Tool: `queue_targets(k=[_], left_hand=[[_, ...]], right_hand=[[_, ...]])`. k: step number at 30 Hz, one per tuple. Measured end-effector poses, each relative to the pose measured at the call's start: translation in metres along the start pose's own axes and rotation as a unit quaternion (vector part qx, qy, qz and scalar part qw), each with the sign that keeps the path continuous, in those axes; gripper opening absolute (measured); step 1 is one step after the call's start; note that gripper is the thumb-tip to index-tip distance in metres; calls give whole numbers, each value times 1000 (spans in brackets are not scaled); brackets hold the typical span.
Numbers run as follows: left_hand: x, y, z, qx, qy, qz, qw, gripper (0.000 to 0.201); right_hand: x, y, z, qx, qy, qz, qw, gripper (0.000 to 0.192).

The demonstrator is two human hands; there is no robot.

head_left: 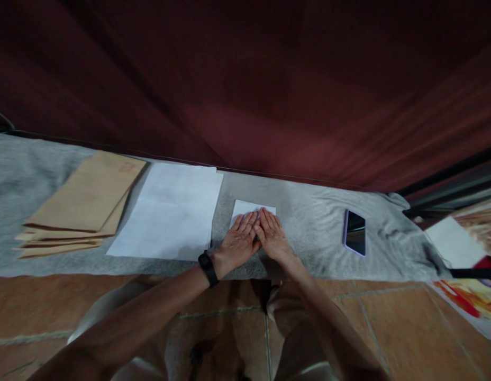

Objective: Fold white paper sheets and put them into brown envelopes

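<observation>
- Pressing both my palms flat on a small folded white paper (251, 207) lying on the grey cloth (309, 222), near the middle of the scene.
- My left hand (238, 242) is lying open, fingers straight and together, gripping nothing; a black wristband (208, 268) is sitting on that wrist.
- My right hand (272, 235) is resting likewise, open and flat, its fingertips touching those of the left.
- Judging the step: I am flattening a crease in the sheet.
- The next move, as I judge it, is calling for firm, even pressure along the fold.
- Lying to the left: a larger white sheet (170, 211), then brown envelopes (81, 201) further left.
- Lying to the right, well apart: a phone (354, 233).
</observation>
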State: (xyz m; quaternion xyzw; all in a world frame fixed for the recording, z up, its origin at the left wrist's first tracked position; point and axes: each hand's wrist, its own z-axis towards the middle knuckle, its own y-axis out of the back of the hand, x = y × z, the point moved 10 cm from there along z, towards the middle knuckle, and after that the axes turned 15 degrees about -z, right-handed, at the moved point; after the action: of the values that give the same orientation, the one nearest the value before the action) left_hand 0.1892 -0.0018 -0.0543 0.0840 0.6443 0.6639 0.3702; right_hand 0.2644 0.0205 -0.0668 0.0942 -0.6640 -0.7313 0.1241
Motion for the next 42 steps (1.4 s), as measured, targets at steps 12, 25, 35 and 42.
queue_targets(k=[12, 25, 35, 42], left_hand=[[16, 13, -6, -39, 33, -10, 999, 70], [28, 22, 5, -14, 50, 19, 998, 57], [12, 31, 9, -13, -8, 22, 1000, 43], [9, 31, 11, -18, -23, 23, 999, 59]], right_hand=[[-27, 2, -6, -26, -40, -48, 998, 60], [-72, 25, -1, -51, -180, -10, 982, 39], [-87, 3, 5, 19, -263, 198, 944, 24], [-83, -7, 12, 58, -284, 376, 880, 24]])
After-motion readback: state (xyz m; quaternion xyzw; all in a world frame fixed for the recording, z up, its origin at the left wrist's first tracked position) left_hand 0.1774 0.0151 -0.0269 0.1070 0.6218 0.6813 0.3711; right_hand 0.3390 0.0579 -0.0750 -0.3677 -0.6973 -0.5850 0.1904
